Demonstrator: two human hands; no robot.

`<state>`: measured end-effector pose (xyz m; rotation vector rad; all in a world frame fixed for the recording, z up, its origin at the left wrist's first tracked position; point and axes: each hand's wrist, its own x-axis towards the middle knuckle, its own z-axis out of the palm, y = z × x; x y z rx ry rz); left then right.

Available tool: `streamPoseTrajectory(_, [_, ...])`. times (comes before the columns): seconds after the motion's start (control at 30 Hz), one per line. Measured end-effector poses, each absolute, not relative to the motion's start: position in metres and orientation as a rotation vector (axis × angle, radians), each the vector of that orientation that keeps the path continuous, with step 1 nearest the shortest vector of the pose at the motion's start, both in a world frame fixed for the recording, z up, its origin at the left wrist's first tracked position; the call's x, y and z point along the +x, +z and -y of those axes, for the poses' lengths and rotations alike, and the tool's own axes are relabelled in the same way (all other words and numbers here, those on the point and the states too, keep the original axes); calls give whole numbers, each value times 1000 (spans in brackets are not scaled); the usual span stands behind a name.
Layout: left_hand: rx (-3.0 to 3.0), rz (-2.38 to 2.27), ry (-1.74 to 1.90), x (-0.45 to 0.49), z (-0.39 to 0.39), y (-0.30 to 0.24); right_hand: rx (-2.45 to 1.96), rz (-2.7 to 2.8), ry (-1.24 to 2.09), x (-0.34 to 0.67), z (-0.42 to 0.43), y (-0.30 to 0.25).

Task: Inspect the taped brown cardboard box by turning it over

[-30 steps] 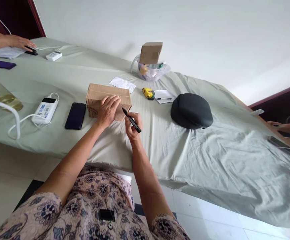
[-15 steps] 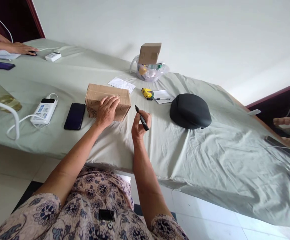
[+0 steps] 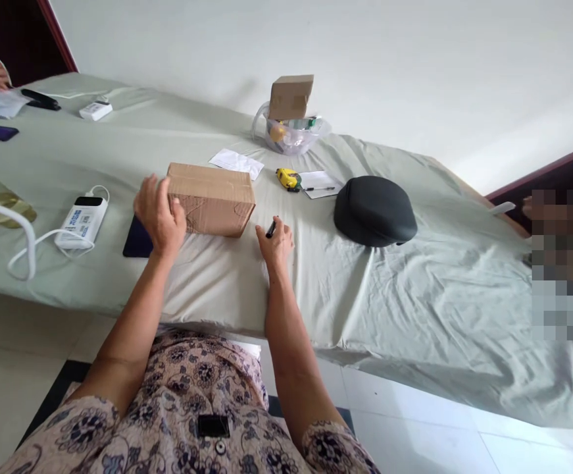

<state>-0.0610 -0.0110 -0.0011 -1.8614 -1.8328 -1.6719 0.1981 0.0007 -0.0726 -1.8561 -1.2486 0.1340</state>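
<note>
Beside a carton [image 3: 212, 201], left fingers [image 3: 162, 192] spread, right fingers [image 3: 279, 228] holding a black marker [image 3: 270, 230].

"What does the box look like?"

"The cardboard box [image 3: 214, 201] is plain brown and oblong, closed on top, with dark line marks on its front face."

"How does it sit?"

"Flat on the pale green cloth [image 3: 320, 283], its long side running left to right."

"And the marker?"

"The black marker [image 3: 271, 228] is just right of the box, apart from it, slanted in the right hand [image 3: 277, 247]. Fingers hide most of it, so I can't tell whether it's capped."
</note>
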Motion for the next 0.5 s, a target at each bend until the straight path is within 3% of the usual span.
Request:
streamPoseTrajectory(0.27, [-1574, 2497, -1189, -127, 23, -29, -2070, 1344, 169, 196, 3, -68])
streamPoseTrajectory(0.5, [-1584, 2626, -1242, -140, 24, -30, -1978, 1275, 130, 198, 2, -72])
